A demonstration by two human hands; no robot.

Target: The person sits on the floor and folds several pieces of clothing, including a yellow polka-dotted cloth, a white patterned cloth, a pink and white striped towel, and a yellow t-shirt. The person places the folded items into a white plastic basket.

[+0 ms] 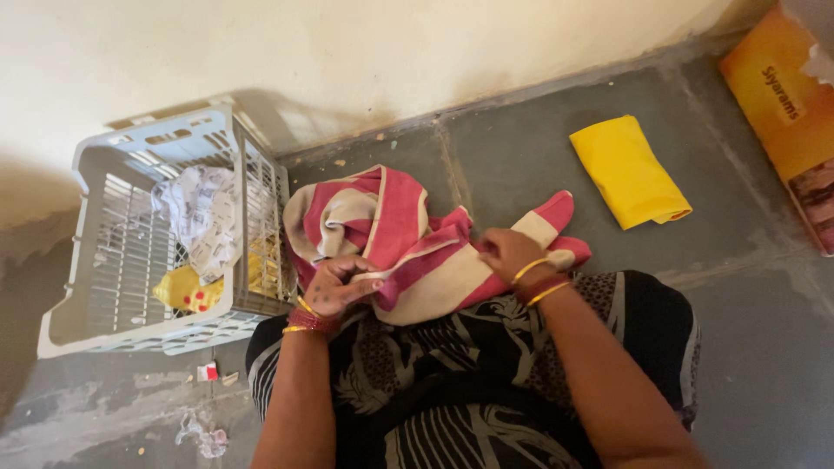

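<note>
Grey stone floor (521, 165), cream wall (347, 52) behind it. The person sits on the floor, lap in black patterned cloth (452, 373) filling the lower middle of the head view.

White slatted basket (113, 260), at left against the wall, tipped toward the camera. Inside: a white printed cloth (204, 217) draped on top, a yellow cloth (187, 291) with red dots beneath it.

Striped towel (400, 243), pink and cream, bunched; it lies across the knees and onto the floor, its left edge touching the basket's side.

Orange box (777, 113), upper right corner, partly cut off by the frame edge.

Folded yellow cloth (630, 169), flat on the floor, well apart from the towel, near the box.

Left hand (339, 282): fingers curled, pinching a cream edge of the towel just beside the basket. Bangles at the wrist.

Right hand (508, 252): closed on a fold of the towel toward its right end. Gold and red bangles at the wrist.

Small red-and-white scrap (207, 372) on the floor below the basket; a crumpled clear wrapper (204, 434) nearer the frame bottom.
</note>
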